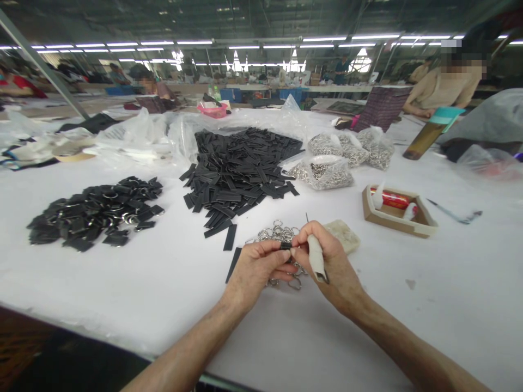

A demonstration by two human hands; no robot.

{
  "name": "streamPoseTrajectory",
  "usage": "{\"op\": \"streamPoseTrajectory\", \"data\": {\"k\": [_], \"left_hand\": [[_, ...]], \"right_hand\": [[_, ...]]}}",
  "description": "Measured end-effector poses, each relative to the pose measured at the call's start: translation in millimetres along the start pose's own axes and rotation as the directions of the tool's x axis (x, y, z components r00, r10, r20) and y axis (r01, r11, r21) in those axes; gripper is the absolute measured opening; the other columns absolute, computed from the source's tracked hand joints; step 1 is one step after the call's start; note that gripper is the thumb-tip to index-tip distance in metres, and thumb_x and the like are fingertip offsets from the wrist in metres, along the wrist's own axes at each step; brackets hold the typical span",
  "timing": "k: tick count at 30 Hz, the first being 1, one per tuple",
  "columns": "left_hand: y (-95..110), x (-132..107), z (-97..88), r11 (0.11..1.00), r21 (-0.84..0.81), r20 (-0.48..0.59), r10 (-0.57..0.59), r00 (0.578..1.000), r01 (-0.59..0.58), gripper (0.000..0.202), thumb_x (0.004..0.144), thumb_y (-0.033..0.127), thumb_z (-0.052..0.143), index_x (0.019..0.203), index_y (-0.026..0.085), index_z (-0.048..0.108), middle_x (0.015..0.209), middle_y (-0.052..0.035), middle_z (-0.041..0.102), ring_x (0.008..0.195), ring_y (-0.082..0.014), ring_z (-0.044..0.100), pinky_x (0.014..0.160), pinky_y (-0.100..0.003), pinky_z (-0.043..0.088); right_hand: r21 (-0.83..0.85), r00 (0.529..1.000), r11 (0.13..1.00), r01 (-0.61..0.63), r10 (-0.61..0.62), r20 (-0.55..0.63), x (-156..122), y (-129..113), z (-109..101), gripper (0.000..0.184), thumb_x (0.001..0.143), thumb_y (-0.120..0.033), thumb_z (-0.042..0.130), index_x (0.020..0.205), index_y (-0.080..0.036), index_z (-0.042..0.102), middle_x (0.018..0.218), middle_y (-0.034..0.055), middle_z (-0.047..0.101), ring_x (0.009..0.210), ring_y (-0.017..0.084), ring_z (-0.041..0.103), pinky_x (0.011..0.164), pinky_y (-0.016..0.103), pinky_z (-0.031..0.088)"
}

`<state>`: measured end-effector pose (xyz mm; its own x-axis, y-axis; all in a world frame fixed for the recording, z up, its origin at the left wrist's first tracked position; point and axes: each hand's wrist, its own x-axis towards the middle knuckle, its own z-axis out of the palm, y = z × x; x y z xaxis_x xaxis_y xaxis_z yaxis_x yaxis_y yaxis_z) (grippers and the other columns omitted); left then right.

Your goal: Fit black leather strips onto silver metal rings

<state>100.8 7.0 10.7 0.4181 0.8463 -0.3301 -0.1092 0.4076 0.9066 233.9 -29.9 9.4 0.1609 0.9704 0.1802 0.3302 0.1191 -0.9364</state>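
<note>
Piece [286, 246], sm. & blk, sits betw. both hands in head view, over loose metal rings [278, 233] on white table [143, 294]. L hand [259, 264] pinches it betw. thumb & fingers; R hand [329, 258] has fingertips at its R end, too sm. to tell if pinching, & clasps white-wrapped tool [316, 256], thin tip up. Pale pad [344, 235] just beyond R hand. Blk strips [245, 163] heaped ahead, blk pieces w/ rings [93, 209] off L, bagged rings [327, 173] ahead-R, cardboard tray [396, 226] farther R.
</note>
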Motion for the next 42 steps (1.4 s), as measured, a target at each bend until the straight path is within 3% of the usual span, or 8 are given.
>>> {"op": "streamPoseTrajectory", "data": {"k": [16, 25, 31, 34, 37, 42], "left_hand": [[-2, 0, -0.9, 1.0, 0.002, -0.019, 0.017, 1.0, -0.017, 0.014, 0.066, 0.017, 0.068, 0.073, 0.01, 0.059, 0.069, -0.0083, 0.068, 0.057, -0.0188, 0.066, 0.054, -0.027, 0.055], [-3, 1, 0.2, 0.999, -0.031, -0.045, 0.021, 0.999, -0.022, 0.014, 0.063, 0.017, 0.07, 0.07, 0.011, 0.059, 0.059, -0.006, 0.067, 0.05, -0.0181, 0.064, 0.048, -0.026, 0.052], [-1, 2, -3.4, 0.999, -0.035, -0.046, 0.02, 0.999, -0.022, 0.013, 0.065, 0.018, 0.069, 0.071, 0.01, 0.06, 0.066, -0.0079, 0.069, 0.051, -0.016, 0.064, 0.05, -0.025, 0.053], [0, 3, -4.9, 0.999, -0.04, -0.046, 0.01, 0.999, -0.012, 0.014, 0.066, 0.018, 0.069, 0.072, 0.011, 0.058, 0.067, -0.0076, 0.069, 0.052, -0.016, 0.065, 0.051, -0.025, 0.053], [1, 3, -4.4, 0.999, -0.046, -0.036, -0.012, 0.999, 0.011, 0.016, 0.065, 0.019, 0.07, 0.073, 0.011, 0.058, 0.068, -0.0082, 0.069, 0.053, -0.0166, 0.065, 0.051, -0.025, 0.054], [6, 4, -1.8, 0.997, -0.066, -0.076, -0.056, 0.996, 0.051, 0.018, 0.064, 0.014, 0.07, 0.075, 0.01, 0.057, 0.068, -0.01, 0.07, 0.05, -0.0158, 0.064, 0.049, -0.023, 0.054]], "right_hand": [[0.03, 1.0, 1.0, 0.005, -0.005, -0.001, -1, 2, 1, 0.008, 0.073, -0.015, 0.05, 0.074, -0.021, 0.046, 0.07, -0.0021, 0.055, 0.058, 0.011, 0.046, 0.049, 0.021, 0.036], [0.016, 1.0, 1.0, 0.01, -0.01, -0.01, -2, -1, 0, 0.007, 0.075, -0.018, 0.052, 0.073, -0.021, 0.046, 0.073, -0.0002, 0.056, 0.061, 0.012, 0.047, 0.05, 0.022, 0.037], [-0.019, 0.999, 1.0, 0.001, -0.002, -0.051, -1, -15, -32, 0.016, 0.078, -0.034, 0.056, 0.075, -0.02, 0.049, 0.065, -0.0011, 0.059, 0.057, 0.011, 0.051, 0.05, 0.022, 0.039], [0.02, 0.998, 0.999, -0.048, 0.049, -0.044, 5, -15, -57, 0.026, 0.081, -0.046, 0.05, 0.088, -0.021, 0.053, 0.062, 0.0005, 0.061, 0.05, 0.012, 0.051, 0.045, 0.023, 0.039], [-0.063, 0.993, 0.995, -0.071, 0.065, -0.097, 9, -15, -78, 0.035, 0.079, -0.051, 0.049, 0.097, -0.021, 0.055, 0.061, 0.0, 0.058, 0.046, 0.012, 0.049, 0.042, 0.024, 0.036], [-0.258, 0.964, 0.954, -0.15, 0.083, -0.251, 10, -23, -98, 0.029, 0.08, -0.045, 0.049, 0.068, -0.019, 0.056, 0.048, -0.0021, 0.048, 0.045, 0.011, 0.043, 0.042, 0.024, 0.031]]}}
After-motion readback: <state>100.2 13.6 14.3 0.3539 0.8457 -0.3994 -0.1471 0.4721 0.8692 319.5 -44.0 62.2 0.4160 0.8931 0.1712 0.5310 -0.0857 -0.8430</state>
